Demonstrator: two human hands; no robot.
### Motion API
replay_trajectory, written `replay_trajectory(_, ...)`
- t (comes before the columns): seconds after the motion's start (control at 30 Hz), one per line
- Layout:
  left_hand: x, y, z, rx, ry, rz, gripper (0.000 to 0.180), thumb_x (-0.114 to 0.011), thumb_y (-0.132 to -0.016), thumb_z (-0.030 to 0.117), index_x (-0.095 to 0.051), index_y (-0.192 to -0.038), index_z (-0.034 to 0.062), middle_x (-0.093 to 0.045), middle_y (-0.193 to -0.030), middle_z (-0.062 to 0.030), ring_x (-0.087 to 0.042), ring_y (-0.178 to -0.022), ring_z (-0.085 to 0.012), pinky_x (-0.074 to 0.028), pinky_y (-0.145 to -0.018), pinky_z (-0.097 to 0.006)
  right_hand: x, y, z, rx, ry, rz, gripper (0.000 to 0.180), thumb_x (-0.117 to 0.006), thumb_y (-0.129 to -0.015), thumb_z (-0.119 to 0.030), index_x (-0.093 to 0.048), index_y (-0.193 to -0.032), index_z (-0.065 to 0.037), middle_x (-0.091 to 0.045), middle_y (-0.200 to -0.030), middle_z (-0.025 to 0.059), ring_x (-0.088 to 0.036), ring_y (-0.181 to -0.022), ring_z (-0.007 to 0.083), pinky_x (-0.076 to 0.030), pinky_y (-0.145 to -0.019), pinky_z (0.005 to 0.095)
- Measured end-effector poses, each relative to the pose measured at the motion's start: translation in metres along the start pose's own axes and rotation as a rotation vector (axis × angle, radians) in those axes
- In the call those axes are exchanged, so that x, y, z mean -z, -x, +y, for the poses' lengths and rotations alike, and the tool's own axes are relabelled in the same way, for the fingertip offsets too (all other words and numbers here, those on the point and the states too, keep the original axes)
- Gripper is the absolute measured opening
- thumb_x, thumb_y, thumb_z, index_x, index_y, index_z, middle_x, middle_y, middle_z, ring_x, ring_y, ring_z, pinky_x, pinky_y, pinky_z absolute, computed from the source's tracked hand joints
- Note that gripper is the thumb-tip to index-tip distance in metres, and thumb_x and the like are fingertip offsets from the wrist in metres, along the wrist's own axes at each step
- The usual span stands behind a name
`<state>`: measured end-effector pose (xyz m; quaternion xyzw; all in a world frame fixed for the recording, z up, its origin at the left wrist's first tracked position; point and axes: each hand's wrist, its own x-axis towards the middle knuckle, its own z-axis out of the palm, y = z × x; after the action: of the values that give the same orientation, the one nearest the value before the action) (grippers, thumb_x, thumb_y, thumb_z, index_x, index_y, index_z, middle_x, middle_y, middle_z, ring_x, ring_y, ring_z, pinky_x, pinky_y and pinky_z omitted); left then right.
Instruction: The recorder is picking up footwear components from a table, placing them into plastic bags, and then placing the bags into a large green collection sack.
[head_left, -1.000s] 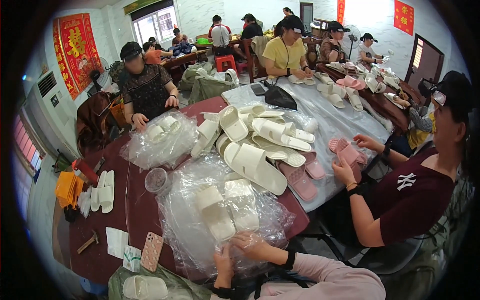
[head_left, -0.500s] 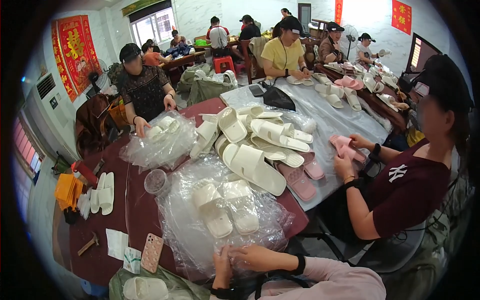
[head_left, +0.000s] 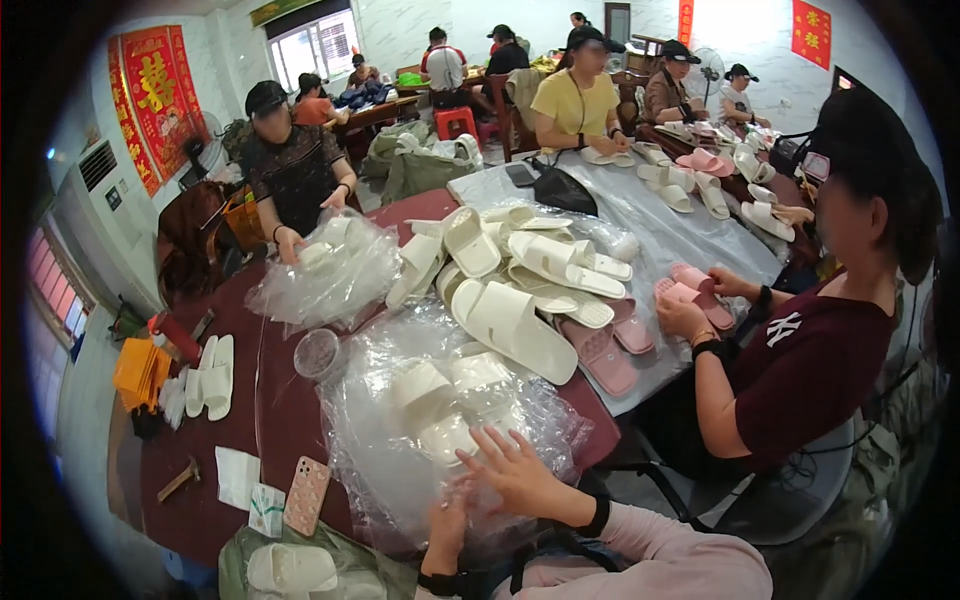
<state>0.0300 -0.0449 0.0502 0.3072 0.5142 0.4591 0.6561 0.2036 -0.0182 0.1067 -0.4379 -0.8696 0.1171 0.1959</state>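
Note:
A pair of white slippers (head_left: 422,387) lies on the table just ahead of my hands, under the film of a clear plastic bag (head_left: 372,475). My right hand (head_left: 528,488) is over the near end of the slippers, fingers stretched out and spread, touching the film. Lower down, at the bag's near edge, my left hand (head_left: 446,528) has its fingers closed on the plastic; they are slightly blurred. Beyond the bag rises a heap of loose white slippers (head_left: 515,325), with pink slippers (head_left: 603,358) at its right side.
A round clear tub (head_left: 317,353), a phone (head_left: 306,494), a hammer (head_left: 180,480) and a white slipper pair (head_left: 210,378) are on the left. A green sack (head_left: 235,555) holds more slippers below. One co-worker handles bagged slippers (head_left: 335,240) across the table; another holds pink slippers (head_left: 694,294) at right.
My right hand has moved up from the bag's near edge onto the slippers, its fingers spreading. The bag film has shifted over them. My left hand stays near the edge.

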Motion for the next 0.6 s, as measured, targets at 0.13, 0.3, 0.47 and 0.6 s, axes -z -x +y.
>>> replay_trajectory(0.13,-0.013,0.008,0.003,-0.166,-0.14,-0.041,0.025,-0.059,-0.089,0.015,-0.059,-0.111,0.0021,-0.06,-0.104,-0.0075,-0.055,-0.086,-0.0158,-0.044,-0.076,-0.026,-0.005,-0.004,0.001,-0.049,0.024,0.006,0.102,-0.08,-0.062,-0.037,-0.023,-0.146,-0.023,-0.019,-0.15,0.0199,-0.026,-0.136,0.0368,-0.025,-0.105,0.0527)
replay_trajectory(0.3,-0.007,0.013,0.002,-0.517,-0.796,-0.141,0.034,-0.065,-0.084,0.017,-0.059,-0.115,0.0051,-0.048,-0.126,-0.016,-0.043,-0.119,-0.0304,-0.034,-0.101,-0.039,-0.014,-0.002,0.016,-0.12,0.132,0.176,0.085,-0.071,-0.067,-0.025,-0.034,-0.142,-0.013,-0.038,-0.141,0.0157,-0.044,-0.12,0.0334,-0.035,-0.095,0.0441)
replay_trajectory(0.47,-0.015,0.023,0.011,-0.489,-0.961,-0.073,0.052,-0.068,-0.081,0.028,-0.053,-0.127,0.0089,-0.032,-0.142,-0.0198,-0.02,-0.135,-0.0397,-0.016,-0.109,-0.054,-0.011,0.001,0.028,-0.179,-0.246,0.374,0.051,-0.062,-0.066,-0.005,-0.058,-0.117,-0.005,-0.063,-0.11,0.0119,-0.059,-0.095,0.029,-0.047,-0.083,0.035)
replay_trajectory(0.6,-0.008,0.015,0.017,-0.528,-1.467,0.1,0.055,-0.066,-0.08,0.034,-0.051,-0.13,0.0152,-0.031,-0.142,-0.0209,-0.016,-0.134,-0.0481,-0.012,-0.104,-0.066,-0.01,0.005,0.046,-0.242,-0.457,0.684,0.039,-0.053,-0.075,-0.005,-0.057,-0.113,0.001,-0.062,-0.104,0.0151,-0.062,-0.09,0.026,-0.048,-0.082,0.033)
